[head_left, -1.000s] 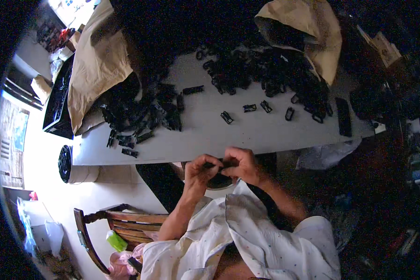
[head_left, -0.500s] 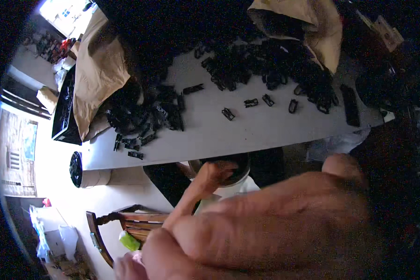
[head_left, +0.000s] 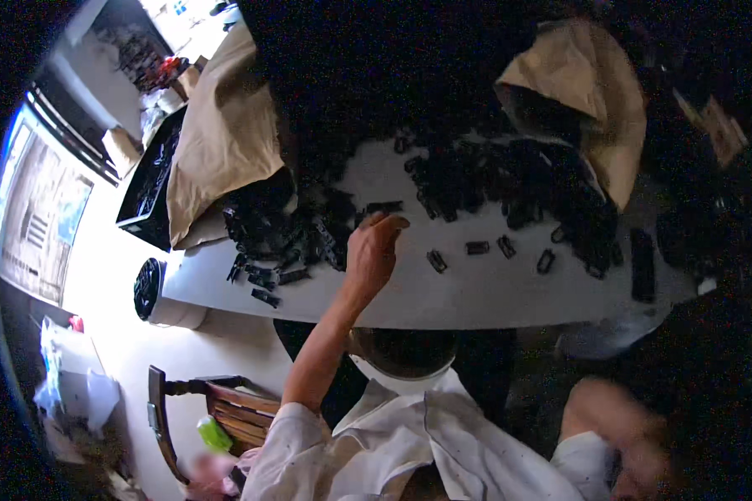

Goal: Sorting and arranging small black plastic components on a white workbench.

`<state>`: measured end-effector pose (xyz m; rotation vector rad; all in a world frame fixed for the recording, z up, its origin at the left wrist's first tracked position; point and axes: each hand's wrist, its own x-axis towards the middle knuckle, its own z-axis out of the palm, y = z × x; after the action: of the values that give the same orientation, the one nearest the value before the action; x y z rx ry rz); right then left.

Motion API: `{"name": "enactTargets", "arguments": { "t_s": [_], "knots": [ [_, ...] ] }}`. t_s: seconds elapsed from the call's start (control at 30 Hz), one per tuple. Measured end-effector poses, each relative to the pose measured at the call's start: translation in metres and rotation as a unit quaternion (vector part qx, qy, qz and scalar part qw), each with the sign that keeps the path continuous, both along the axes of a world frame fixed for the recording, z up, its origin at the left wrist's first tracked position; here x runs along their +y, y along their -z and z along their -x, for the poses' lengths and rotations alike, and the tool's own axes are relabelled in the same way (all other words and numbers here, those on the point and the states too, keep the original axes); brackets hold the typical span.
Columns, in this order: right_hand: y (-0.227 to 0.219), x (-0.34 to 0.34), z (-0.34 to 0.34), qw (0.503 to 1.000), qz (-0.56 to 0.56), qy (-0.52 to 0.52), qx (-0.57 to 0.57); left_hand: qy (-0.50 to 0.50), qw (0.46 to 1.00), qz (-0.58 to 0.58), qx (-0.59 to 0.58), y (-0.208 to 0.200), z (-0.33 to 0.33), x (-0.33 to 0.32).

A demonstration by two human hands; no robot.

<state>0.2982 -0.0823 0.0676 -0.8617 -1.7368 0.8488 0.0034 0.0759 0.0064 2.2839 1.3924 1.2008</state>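
My left hand (head_left: pixel 373 255) reaches over the grey table (head_left: pixel 376 309), fingers bent and slightly apart at the near side of a long black plastic piece (head_left: pixel 385 206). That piece lies flat, and nothing shows lifted in the fingers. To the left of the hand is a heap of black plastic clip-like parts (head_left: pixel 288 238); a larger dark heap (head_left: pixel 510 179) spreads on the right. Several small black frame-shaped parts (head_left: pixel 477 248) lie singly between the heaps and the front edge. My right hand (head_left: pixel 643 468) is low at the right, off the table and smeared by motion; its fingers do not show clearly.
Brown paper sacks (head_left: pixel 226 138) stand open at left and right behind the heaps. A black crate (head_left: pixel 146 179) and a white bucket of black parts (head_left: pixel 180 313) are at the left. A round dark container (head_left: pixel 405 352) sits under the front edge. A wooden chair (head_left: pixel 242 409) stands lower left.
My right hand, large before the camera earlier, has dropped to the lower right. My left hand has moved from the round container up onto the table, to the long black piece. The view has shifted.
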Motion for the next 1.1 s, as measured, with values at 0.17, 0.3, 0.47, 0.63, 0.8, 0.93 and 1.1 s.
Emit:
{"name": "enactTargets", "arguments": {
  "t_s": [0.17,0.3,0.47,0.63,0.8,0.93,1.1],
  "knots": [
    [-0.006,-0.006,-0.011,0.992,0.071,0.1,-0.025,-0.129,0.968,-0.066,0.205,0.028,0.029,0.037],
    [-0.001,0.083,-0.014,0.944,0.103,0.257,-0.181,-0.133,0.944,0.069,0.293,0.016,0.011,0.05],
    [0.06,0.121,0.001,0.787,0.087,0.368,-0.487,-0.136,0.951,0.005,0.277,0.024,0.004,0.062],
    [0.084,0.119,-0.012,0.798,0.007,0.379,-0.469,-0.094,0.993,-0.034,0.059,0.012,0.011,0.036],
    [0.07,0.11,0.002,0.934,0.217,0.283,0.02,-0.053,0.839,0.295,-0.454,-0.01,0.007,-0.024],
    [0.061,0.106,0.039,0.873,0.369,-0.004,0.319,0.062,0.81,0.324,-0.485,0.016,0.016,-0.049],
    [0.058,0.112,0.077,0.824,0.44,-0.059,0.351,0.023,0.774,0.398,-0.492,0.027,0.006,-0.069]
  ]
}}
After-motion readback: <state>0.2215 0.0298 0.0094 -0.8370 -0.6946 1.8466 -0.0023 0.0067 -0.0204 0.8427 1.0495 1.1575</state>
